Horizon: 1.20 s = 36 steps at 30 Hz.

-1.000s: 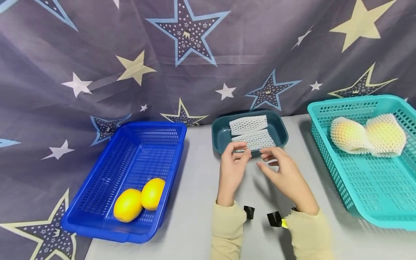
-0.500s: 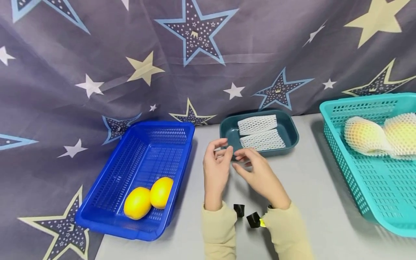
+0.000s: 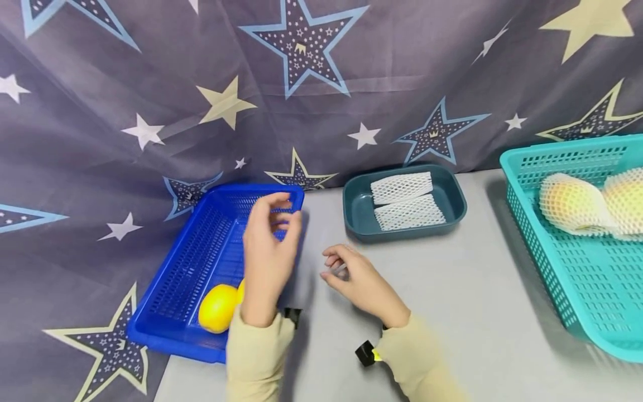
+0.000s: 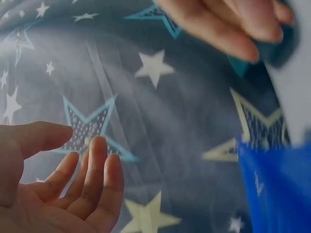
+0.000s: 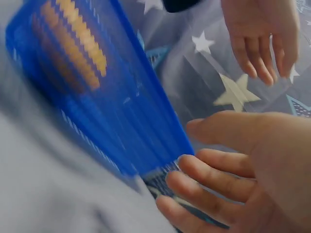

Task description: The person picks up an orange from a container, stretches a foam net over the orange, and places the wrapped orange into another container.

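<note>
My left hand point(image 3: 268, 251) is over the right side of the blue basket point(image 3: 166, 268), fingers loosely bent and nothing between them. One yellow fruit point(image 3: 217, 308) lies in that basket, and a second yellow fruit point(image 3: 241, 290) is mostly hidden behind my wrist. To the right, above the grey table, hovers my right hand point(image 3: 364, 285), also holding nothing, with thumb and fingers apart in the right wrist view. Behind it a dark teal tray point(image 3: 359, 211) holds two white foam net sleeves, the rear sleeve point(image 3: 402, 188) and the front sleeve point(image 3: 409, 213).
On the right, a turquoise basket point(image 3: 582, 279) contains two net-wrapped fruits, a nearer-left one point(image 3: 572, 204) and one point(image 3: 628, 201) cut by the frame edge. A star-patterned curtain point(image 3: 321, 128) hangs right behind the containers. The grey table point(image 3: 482, 290) spreads between the baskets.
Both hands have moved left from in front of the teal tray. The left went farther, to over the blue basket, and the hands are now wider apart. The view has swung slightly right.
</note>
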Available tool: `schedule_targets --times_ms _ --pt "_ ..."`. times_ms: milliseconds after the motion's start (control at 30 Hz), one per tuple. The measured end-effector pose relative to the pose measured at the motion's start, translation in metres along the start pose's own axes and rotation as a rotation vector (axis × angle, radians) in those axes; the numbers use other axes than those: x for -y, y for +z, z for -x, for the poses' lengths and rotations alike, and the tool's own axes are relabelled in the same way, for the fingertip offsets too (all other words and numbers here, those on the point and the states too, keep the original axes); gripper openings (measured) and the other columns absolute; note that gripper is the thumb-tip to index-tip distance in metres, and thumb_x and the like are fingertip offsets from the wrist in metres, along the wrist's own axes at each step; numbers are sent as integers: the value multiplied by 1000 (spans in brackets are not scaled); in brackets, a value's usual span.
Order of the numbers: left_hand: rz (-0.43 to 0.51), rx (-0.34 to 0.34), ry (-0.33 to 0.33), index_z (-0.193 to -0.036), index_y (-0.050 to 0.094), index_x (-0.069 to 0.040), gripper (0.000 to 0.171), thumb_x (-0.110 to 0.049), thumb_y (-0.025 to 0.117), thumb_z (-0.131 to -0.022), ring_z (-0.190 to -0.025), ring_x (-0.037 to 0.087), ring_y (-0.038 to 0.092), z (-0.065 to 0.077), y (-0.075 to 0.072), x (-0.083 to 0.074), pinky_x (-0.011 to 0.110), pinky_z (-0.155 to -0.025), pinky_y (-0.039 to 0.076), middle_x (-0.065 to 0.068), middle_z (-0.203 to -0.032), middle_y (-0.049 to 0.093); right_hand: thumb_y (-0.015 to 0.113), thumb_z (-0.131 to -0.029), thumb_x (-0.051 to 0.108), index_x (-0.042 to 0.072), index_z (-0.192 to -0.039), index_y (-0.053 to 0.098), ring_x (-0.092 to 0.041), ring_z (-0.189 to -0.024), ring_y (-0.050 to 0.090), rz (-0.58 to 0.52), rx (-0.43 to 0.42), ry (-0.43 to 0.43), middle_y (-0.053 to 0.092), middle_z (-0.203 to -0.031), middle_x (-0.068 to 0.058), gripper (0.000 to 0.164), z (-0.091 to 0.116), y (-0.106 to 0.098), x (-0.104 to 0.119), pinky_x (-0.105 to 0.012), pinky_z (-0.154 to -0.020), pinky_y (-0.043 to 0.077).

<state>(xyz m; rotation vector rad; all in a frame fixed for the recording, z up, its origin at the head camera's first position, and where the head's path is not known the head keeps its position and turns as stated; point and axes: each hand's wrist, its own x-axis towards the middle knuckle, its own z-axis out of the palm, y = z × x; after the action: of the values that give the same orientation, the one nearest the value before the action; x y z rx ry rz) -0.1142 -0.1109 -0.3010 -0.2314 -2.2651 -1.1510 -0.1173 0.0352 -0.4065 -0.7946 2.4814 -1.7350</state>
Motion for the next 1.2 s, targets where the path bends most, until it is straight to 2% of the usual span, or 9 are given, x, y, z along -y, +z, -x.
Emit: schedule_targets --times_ms 67,167,333,433,533,667,900,1033,1200 --pt "-55 7 -12 -114 56 -5 30 -11 64 -86 -82 13 61 3 -15 5 27 -73 51 7 -101 59 65 -86 17 7 -118 52 -16 -89 57 -112 37 31 59 -99 -7 35 0 8 1 -32 -77 50" --pt "-150 41 -52 -116 54 -6 33 -14 64 -86 -83 13 59 10 -32 17 31 -73 51 7 -102 58 64 -88 24 7 -123 48 -14 -88 57 -195 69 67 59 -103 -8 41 0 21 5 -29 -77 50" --pt "-274 164 -150 -120 50 -6 38 -19 64 -87 -89 19 59 20 -50 31 38 -77 51 9 -107 57 59 -90 36 10 -127 45 -9 -87 57 -169 89 68 57 -107 -7 48 0 44 13 -23 -75 50" --pt "-306 246 -233 -122 48 -7 41 -24 63 -88 -94 22 58 24 -58 32 40 -80 49 9 -112 55 55 -90 43 10 -130 43 -8 -89 56 -185 116 85 57 -108 -5 53 2 55 18 -22 -76 49" --pt "-343 297 -291 -124 48 -7 43 -29 62 -88 -97 24 57 29 -66 31 41 -83 48 9 -115 54 51 -91 45 11 -131 43 -7 -90 56 -243 149 117 57 -107 -1 53 3 65 20 -23 -78 49" --pt "-397 342 -331 -125 48 -7 46 -33 61 -89 -100 27 56 31 -76 29 44 -84 48 11 -117 53 52 -92 42 14 -131 42 -6 -89 57 -305 150 124 57 -106 3 49 4 75 19 -22 -78 49" --pt "-517 528 -426 -128 46 -7 61 -51 55 -87 -107 30 52 34 -90 37 47 -83 45 15 -121 52 60 -90 33 10 -130 40 -10 -87 60 -437 133 132 58 -104 -2 50 5 80 21 -24 -75 51" --pt "-534 570 -463 -128 46 -7 68 -58 53 -84 -110 31 51 36 -98 43 50 -85 43 16 -122 52 63 -88 25 6 -128 40 -13 -87 60 -437 124 146 58 -103 -7 50 4 77 29 -25 -77 51" --pt "-561 609 -497 -128 47 -5 68 -56 56 -84 -112 34 49 41 -109 50 55 -87 40 19 -123 52 64 -87 14 -2 -126 39 -19 -86 60 -465 114 162 58 -103 -17 48 5 69 43 -26 -76 51"
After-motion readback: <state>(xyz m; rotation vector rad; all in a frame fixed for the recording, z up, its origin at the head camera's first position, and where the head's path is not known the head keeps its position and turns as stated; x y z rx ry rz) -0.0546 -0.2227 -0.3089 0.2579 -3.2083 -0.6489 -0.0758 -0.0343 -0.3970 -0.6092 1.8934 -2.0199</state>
